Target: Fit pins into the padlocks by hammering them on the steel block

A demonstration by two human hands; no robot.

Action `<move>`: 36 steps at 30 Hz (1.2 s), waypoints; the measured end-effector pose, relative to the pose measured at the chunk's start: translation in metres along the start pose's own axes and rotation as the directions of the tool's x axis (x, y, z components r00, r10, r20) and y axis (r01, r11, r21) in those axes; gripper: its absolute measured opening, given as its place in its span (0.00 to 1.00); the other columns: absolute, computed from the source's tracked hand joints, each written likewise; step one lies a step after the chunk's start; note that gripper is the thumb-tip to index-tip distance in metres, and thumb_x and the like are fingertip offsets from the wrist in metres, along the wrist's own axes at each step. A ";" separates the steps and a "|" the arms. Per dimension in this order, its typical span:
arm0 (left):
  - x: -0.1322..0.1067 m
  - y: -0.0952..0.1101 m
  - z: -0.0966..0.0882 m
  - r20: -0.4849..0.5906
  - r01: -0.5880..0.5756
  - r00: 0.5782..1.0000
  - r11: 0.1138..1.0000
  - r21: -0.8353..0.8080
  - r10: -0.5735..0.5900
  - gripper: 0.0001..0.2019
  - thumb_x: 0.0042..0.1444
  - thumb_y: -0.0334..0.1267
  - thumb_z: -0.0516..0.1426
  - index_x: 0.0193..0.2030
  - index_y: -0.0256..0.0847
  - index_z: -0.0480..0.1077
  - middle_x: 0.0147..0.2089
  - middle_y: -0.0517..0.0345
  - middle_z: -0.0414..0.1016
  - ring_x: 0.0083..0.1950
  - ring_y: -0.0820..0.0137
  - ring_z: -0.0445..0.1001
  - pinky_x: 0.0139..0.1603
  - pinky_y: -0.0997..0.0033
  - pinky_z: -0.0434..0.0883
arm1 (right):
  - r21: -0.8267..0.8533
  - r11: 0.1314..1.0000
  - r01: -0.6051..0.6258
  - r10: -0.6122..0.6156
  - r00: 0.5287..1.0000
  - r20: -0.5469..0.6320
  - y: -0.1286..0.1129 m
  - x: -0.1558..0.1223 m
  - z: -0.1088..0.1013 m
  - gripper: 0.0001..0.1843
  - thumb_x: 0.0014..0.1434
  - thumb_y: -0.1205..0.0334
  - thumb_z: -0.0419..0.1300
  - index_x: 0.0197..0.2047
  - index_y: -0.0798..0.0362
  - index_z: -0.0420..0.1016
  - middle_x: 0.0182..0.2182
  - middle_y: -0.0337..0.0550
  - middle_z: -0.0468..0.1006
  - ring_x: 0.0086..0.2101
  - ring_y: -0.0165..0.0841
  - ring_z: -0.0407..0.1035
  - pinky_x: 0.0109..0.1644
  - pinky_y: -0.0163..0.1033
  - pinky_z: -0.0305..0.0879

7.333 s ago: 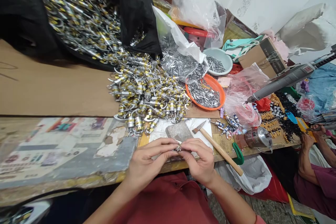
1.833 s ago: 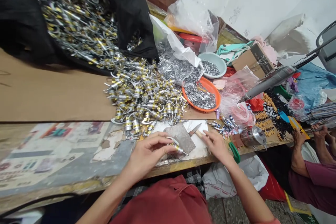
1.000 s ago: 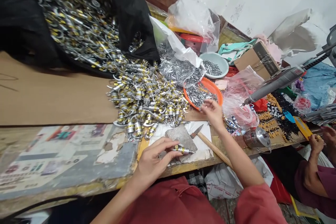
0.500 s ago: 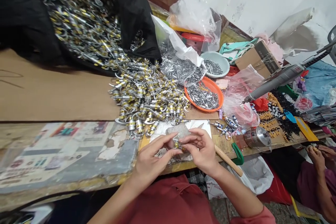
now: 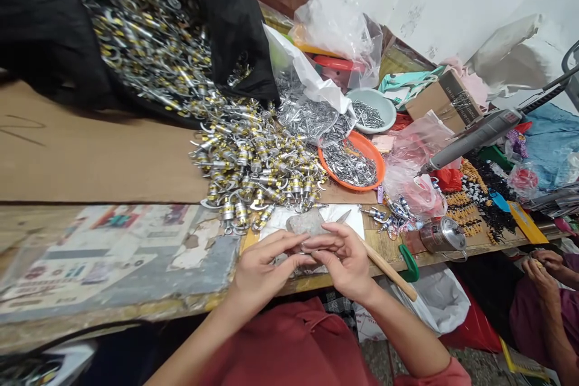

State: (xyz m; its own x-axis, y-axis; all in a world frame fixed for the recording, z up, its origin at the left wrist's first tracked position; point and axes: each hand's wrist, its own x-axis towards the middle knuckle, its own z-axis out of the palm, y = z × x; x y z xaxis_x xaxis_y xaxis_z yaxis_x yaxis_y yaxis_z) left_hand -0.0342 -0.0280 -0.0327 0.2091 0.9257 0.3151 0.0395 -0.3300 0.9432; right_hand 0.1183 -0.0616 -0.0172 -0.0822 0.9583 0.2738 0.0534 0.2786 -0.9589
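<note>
My left hand [image 5: 271, 259] and my right hand [image 5: 340, 256] meet over the table's front edge, fingertips pinched together. Between them is a small silver-and-yellow metal piece, now nearly hidden by the fingers. Just behind the fingertips a rough grey stone block [image 5: 306, 222] rests on white paper [image 5: 275, 220]. To the right of my right hand lies a tool with a wooden handle [image 5: 392, 271], its pointed metal tip showing past my fingers. A heap of similar silver-and-yellow pieces [image 5: 257, 163] spreads across the table behind the stone.
A black bag [image 5: 246, 30] spills more pieces at the back left. An orange dish [image 5: 380, 163] and a pale bowl [image 5: 384, 110] hold small metal parts. A metal mug [image 5: 443, 235] and a green hook-shaped thing [image 5: 409, 265] stand right. Another person's hands [image 5: 540, 271] work at far right.
My fingers have closed further around the small piece, which showed between them before and is now mostly covered. The hands stay in nearly the same place; the view has shifted slightly.
</note>
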 end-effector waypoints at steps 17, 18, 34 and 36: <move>0.005 0.012 -0.008 0.021 0.127 0.992 0.990 -0.054 -0.126 0.07 0.49 0.37 0.59 0.24 0.43 0.77 0.25 0.58 0.75 0.28 0.69 0.73 0.29 0.74 0.71 | -0.578 0.506 0.640 -0.519 0.761 0.389 0.004 -0.005 -0.024 0.19 0.59 0.72 0.53 0.53 0.51 0.69 0.41 0.50 0.77 0.40 0.36 0.73 0.38 0.39 0.74; 0.005 0.013 -0.009 0.020 0.101 0.995 0.995 -0.020 -0.100 0.07 0.50 0.37 0.59 0.24 0.43 0.76 0.25 0.58 0.75 0.28 0.69 0.73 0.29 0.74 0.71 | -0.580 0.484 0.655 -0.519 0.749 0.413 0.004 -0.005 -0.025 0.19 0.59 0.72 0.53 0.53 0.51 0.68 0.42 0.50 0.77 0.40 0.36 0.74 0.37 0.39 0.75; -0.003 0.013 -0.013 0.088 0.243 0.967 0.970 -0.028 -0.240 0.09 0.49 0.42 0.60 0.27 0.40 0.77 0.28 0.54 0.81 0.29 0.65 0.79 0.31 0.73 0.75 | -0.604 0.587 0.539 -0.458 0.836 0.301 0.003 -0.009 -0.014 0.20 0.57 0.73 0.53 0.50 0.46 0.72 0.41 0.46 0.78 0.36 0.32 0.75 0.36 0.35 0.74; -0.003 0.014 -0.014 0.070 0.252 0.966 0.967 -0.041 -0.249 0.10 0.49 0.43 0.60 0.26 0.39 0.76 0.27 0.54 0.81 0.28 0.66 0.78 0.29 0.74 0.75 | -0.607 0.540 0.583 -0.479 0.806 0.347 0.001 -0.009 -0.014 0.20 0.57 0.72 0.52 0.50 0.48 0.71 0.42 0.48 0.78 0.37 0.34 0.75 0.37 0.36 0.74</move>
State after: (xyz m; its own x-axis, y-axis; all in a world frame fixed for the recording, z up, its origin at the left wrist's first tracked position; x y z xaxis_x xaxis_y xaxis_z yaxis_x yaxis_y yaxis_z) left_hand -0.0482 -0.0325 -0.0186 0.2601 0.9636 0.0624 0.0507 -0.0781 0.9957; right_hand 0.1328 -0.0689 -0.0199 -0.4376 0.6164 0.6546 0.5849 0.7481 -0.3135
